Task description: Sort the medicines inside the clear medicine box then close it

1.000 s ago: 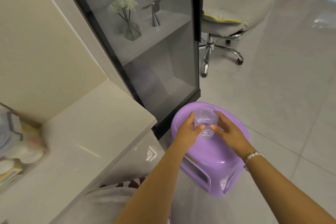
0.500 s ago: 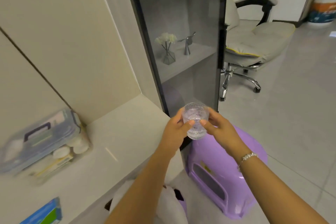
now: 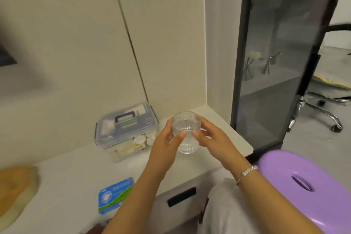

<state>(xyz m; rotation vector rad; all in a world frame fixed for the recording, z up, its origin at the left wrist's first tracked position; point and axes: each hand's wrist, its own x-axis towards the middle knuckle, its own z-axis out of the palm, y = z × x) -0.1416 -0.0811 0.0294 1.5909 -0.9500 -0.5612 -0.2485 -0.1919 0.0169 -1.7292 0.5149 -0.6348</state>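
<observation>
A ribbed clear glass (image 3: 186, 131) is held upright in the air between my left hand (image 3: 167, 142) and my right hand (image 3: 212, 138), above the white counter (image 3: 76, 173). The clear medicine box (image 3: 125, 131) stands against the wall to the left of the glass, its lid on, with a dark handle on top. White bottles and cartons show through its walls. A blue and green medicine carton (image 3: 115, 194) lies flat near the counter's front edge, below my left forearm.
A purple plastic stool (image 3: 303, 186) stands at the lower right. A dark glass-door cabinet (image 3: 281, 62) rises right of the counter, with an office chair (image 3: 326, 100) behind it. A tan cushion-like thing (image 3: 15, 188) lies at the counter's left end. A drawer slot (image 3: 181, 196) shows below.
Both hands lifted the glass from the purple stool and carried it left over the counter. My view swung left, bringing the medicine box and the blue carton into sight.
</observation>
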